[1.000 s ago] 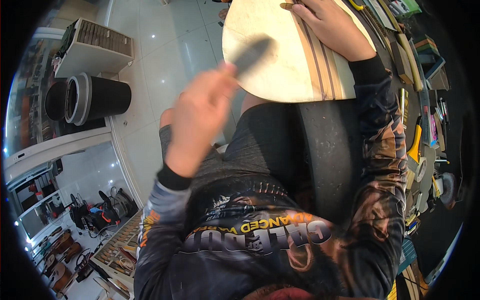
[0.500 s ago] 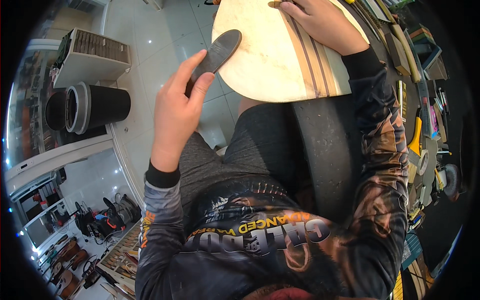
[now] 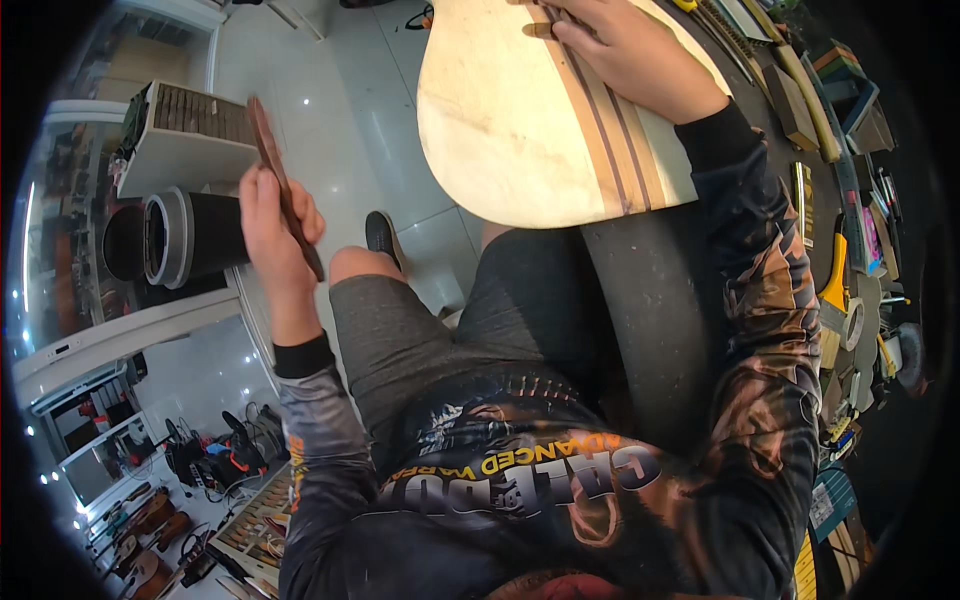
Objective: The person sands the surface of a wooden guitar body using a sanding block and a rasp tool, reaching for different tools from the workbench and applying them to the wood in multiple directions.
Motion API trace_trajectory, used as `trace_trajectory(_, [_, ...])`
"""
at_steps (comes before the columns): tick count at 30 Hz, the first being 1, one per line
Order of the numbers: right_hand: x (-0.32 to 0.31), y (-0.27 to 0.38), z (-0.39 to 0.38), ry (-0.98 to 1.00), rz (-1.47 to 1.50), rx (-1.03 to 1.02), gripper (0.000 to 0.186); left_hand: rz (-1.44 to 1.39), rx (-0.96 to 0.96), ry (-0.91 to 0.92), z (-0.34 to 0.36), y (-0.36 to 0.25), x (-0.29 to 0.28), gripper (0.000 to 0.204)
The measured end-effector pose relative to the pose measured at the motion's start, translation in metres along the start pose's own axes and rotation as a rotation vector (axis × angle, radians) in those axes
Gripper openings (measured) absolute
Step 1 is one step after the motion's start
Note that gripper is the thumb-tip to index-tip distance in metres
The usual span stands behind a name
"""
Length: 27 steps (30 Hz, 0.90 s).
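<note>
My left hand is closed round a slim brown paddle-like piece, held nearly edge-on left of a pale wooden panel with a rounded outline and dark lengthwise stripes. Across the panel's upper right lies my right hand, thumb apart and fingers reaching toward the top of the picture, their tips partly cut off. Under the panel's lower part is a dark padded support.
A dark bench at right carries wood blocks, a yellow-handled tool, tape and other tools. At left stand a black bin and a pale cabinet; a glass partition, cables and several stringed instruments are farther out.
My left hand has drawn away leftward from the panel with the brown piece, now turned on edge. My right hand stays on the panel; both appear slightly shifted in view.
</note>
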State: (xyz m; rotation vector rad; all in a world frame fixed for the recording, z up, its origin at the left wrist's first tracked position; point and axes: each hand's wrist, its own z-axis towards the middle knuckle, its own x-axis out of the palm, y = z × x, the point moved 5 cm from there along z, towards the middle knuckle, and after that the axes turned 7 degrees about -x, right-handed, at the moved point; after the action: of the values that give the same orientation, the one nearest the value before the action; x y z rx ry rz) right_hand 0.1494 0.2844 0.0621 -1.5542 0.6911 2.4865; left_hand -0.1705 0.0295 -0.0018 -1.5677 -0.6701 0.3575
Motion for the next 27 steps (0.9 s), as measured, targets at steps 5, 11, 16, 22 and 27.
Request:
trace_trajectory(5, [0.019, -0.014, -0.008, -0.089, -0.025, -0.008, 0.037, -0.321, -0.528, -0.112, -0.023, 0.15, -0.034, 0.041])
trace_trajectory(11, [0.018, -0.011, -0.008, -0.18, -0.063, -0.067, 0.038, -0.327, -0.815, -0.016, -0.072, 0.242, -0.042, 0.048])
trace_trajectory(16, [0.012, -0.005, -0.02, -0.111, -0.134, -0.069, 0.044, -0.322, -0.69, 0.0, -0.048, 0.226, -0.043, 0.049])
trace_trajectory(22, [0.015, 0.045, -0.049, 0.082, -0.159, -0.013, 0.062, -0.423, -0.685, 0.0, -0.046, 0.231, -0.046, 0.049])
trace_trajectory(27, [0.037, 0.168, -0.073, 0.183, -0.012, -0.172, 0.075, -0.446, -0.679, 0.026, -0.042, 0.232, -0.039, 0.047])
